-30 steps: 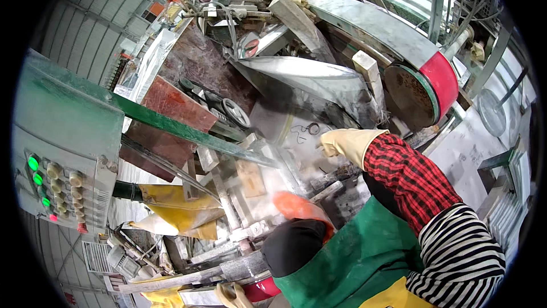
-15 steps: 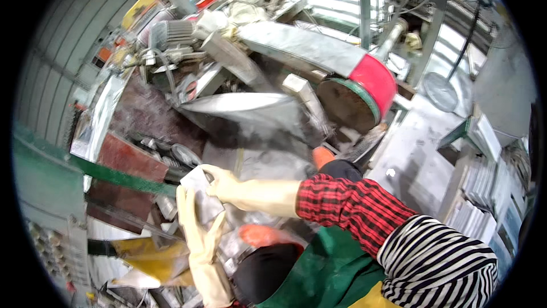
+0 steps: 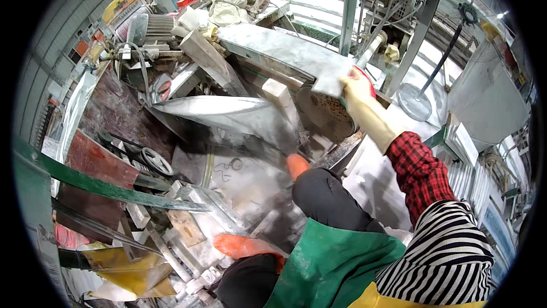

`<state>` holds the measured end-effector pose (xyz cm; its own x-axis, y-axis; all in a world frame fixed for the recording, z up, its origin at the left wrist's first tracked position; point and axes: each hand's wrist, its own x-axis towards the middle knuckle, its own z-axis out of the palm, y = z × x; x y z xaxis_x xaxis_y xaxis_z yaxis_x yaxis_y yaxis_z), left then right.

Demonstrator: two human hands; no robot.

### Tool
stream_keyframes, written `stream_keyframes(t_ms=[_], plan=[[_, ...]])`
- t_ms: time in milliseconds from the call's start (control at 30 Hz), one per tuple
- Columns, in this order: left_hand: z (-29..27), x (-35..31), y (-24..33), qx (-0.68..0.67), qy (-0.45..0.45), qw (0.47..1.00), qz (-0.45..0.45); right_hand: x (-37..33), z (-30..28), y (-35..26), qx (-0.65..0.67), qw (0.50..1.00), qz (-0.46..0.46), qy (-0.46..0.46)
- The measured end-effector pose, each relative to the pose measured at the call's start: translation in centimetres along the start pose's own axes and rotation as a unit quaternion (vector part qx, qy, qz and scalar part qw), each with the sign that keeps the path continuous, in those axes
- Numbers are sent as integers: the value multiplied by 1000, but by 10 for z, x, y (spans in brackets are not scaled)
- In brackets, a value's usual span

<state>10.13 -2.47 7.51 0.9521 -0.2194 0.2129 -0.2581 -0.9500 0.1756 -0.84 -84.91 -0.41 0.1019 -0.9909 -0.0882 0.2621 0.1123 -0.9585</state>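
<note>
My right hand (image 3: 364, 108) reaches forward, fingers closed on the edge of a small pale flat piece (image 3: 329, 84), perhaps a stone tile. The piece lies at the rounded end of a long pale-topped machine (image 3: 279, 45) and covers part of its red end (image 3: 366, 80). Below it a dark, speckled round part (image 3: 327, 113) of the machine shows. Whether the piece touches the red surface I cannot tell. My left hand is out of view.
My orange-booted feet (image 3: 242, 245) stand among wood offcuts (image 3: 185, 225). A green bar (image 3: 114, 188) crosses at left, near a small wheel (image 3: 156, 161). A curved pale sheet (image 3: 213, 105) lies ahead. At right are a round-based stand (image 3: 415, 102) and stacked slabs (image 3: 462, 177).
Both hands held the pale piece low at centre left. My right hand has carried it forward and right to the machine's red end. My left hand has left the view.
</note>
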Motion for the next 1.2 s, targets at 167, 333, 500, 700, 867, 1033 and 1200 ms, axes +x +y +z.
stream_keyframes(t_ms=[167, 333, 500, 700, 867, 1033, 1200], plan=[[6, -57, -39, 110, 2, 985, -129, 50, -36, 13, -66, 993, 8, 101], [19, -72, -60, 151, -3, 974, -166, 92, -50, 42, -153, 983, -11, 103], [29, -77, -73, 168, -12, 968, -186, 120, -64, 51, -246, 963, -69, 81], [30, -95, -89, 200, -15, 952, -231, 81, -17, 35, -155, 983, 35, 95], [30, -89, -68, 180, 1, 955, -237, 62, -29, 22, -136, 988, 27, 64], [33, -94, -62, 171, 9, 958, -231, 25, -39, -5, -308, 950, -46, -9], [33, -96, -53, 163, 20, 961, -225, 0, -47, -33, -652, 632, -373, -193]])
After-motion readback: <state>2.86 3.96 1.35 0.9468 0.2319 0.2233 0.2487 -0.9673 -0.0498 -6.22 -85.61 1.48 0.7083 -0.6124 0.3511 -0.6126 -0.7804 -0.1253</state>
